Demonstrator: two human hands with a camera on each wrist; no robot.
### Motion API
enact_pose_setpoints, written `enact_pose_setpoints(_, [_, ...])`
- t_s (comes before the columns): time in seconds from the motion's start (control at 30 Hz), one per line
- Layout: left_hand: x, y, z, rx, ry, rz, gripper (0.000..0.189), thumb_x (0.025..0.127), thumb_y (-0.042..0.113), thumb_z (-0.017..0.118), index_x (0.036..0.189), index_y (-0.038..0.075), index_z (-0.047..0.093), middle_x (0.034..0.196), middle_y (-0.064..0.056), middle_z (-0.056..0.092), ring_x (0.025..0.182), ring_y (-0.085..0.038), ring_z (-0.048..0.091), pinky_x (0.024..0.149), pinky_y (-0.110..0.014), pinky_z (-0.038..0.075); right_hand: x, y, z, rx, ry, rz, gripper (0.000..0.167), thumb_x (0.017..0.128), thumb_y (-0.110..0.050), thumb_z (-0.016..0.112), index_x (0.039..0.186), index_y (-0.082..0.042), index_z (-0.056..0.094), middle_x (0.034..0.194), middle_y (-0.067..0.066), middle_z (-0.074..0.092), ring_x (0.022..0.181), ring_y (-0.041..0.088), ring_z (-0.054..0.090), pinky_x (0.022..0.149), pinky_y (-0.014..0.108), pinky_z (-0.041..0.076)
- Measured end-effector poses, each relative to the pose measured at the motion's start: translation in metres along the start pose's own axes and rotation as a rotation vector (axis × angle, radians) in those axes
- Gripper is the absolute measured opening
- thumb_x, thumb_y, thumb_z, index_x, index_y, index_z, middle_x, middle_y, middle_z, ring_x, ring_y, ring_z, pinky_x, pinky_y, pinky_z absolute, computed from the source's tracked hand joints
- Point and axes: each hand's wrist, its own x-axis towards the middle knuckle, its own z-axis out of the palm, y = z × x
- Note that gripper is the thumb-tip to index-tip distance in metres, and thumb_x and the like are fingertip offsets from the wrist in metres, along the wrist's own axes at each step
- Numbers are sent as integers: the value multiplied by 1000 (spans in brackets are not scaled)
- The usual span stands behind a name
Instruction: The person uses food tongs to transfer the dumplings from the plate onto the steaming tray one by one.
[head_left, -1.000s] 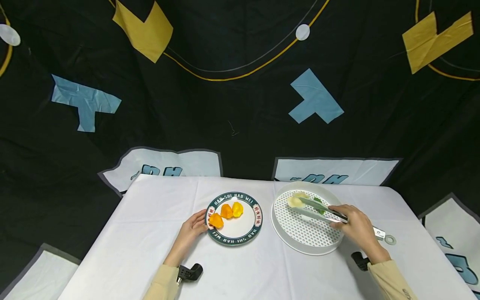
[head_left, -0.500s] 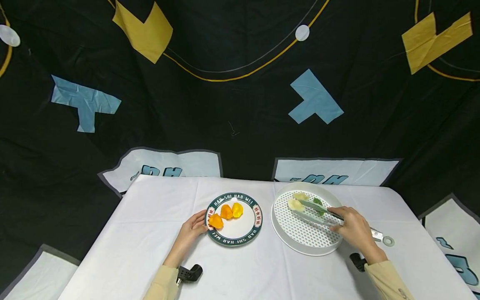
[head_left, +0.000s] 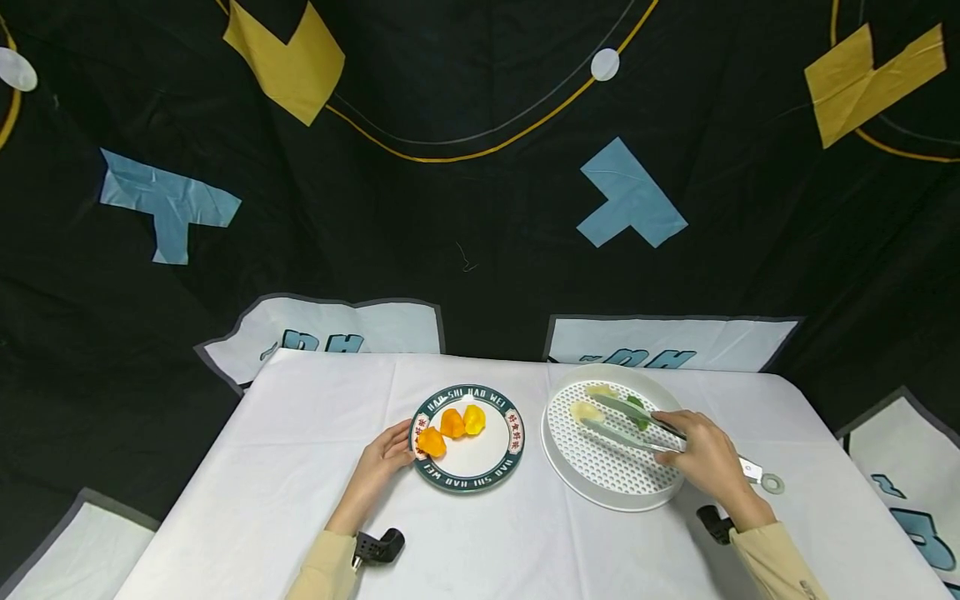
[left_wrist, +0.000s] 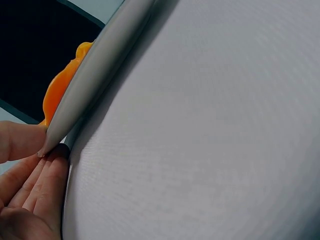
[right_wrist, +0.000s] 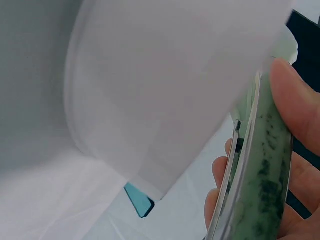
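Observation:
My left hand (head_left: 384,460) grips the left rim of a white plate (head_left: 480,462) with a green lettered border. In the left wrist view its thumb lies over the plate's edge (left_wrist: 105,60), fingers underneath. Two orange pieces (head_left: 452,423) and a yellow piece (head_left: 474,419) lie on the plate. My right hand (head_left: 705,457) holds tongs (head_left: 628,437) with green marbled arms (right_wrist: 267,170) over a round white perforated tray (head_left: 615,475). The tong tips stand apart around a pale yellow piece (head_left: 585,411). Behind it are another pale piece (head_left: 600,390) and a green leafy piece (head_left: 634,401), partly covered by the tongs.
A white cloth (head_left: 517,542) covers the table, which ends at a black curtain (head_left: 465,275) with taped shapes. The tray's raised rim (head_left: 551,454) stands to the right of the plate, with a gap between them. The tongs' ring end (head_left: 772,483) sticks out beyond the right wrist.
The right hand and tongs have shifted slightly left, and the tong tips have spread around the front pale piece, which sits a little nearer. The left hand and plate have stayed put.

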Motion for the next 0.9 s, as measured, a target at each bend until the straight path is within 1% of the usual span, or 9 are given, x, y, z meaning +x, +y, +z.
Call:
enact_pose_setpoints(0.23, [-1,0,0,-10,-6,-1,56,87,-2,57,141,-5,40,138,-26,46,126,-35,47,105,-34,39,2,-13,-3,30,0,-6,61,60,-4,86,117,5,64,115,25,61,109,44,53,90,63,42])
enact_pose_setpoints(0.4, [-1,0,0,-14,-6,-4,56,88,-1,57,141,-4,40,138,-25,46,126,-35,47,106,-36,37,5,-23,-5,48,-11,-34,63,61,-6,86,119,2,64,117,23,61,111,43,53,92,62,42])
enact_pose_setpoints(0.63, [0,0,0,7,3,-2,56,87,-3,57,140,-5,41,138,-25,47,126,-35,47,105,-37,38,13,-42,2,61,-11,-111,67,58,-7,89,120,1,64,115,20,63,109,39,55,91,58,44])
enact_pose_setpoints(0.83, [0,0,0,6,14,2,56,86,-5,56,140,-6,41,138,-26,46,125,-37,47,105,-37,39,21,-61,15,59,-32,-183,69,55,-8,90,120,-2,65,115,16,64,109,36,57,91,55,46])
enact_pose_setpoints(0.9, [0,0,0,15,14,0,56,86,-5,56,140,-6,41,138,-26,46,126,-37,47,105,-37,38,24,-67,20,71,-44,-208,70,55,-8,90,120,-2,65,115,15,65,109,35,57,93,54,45])
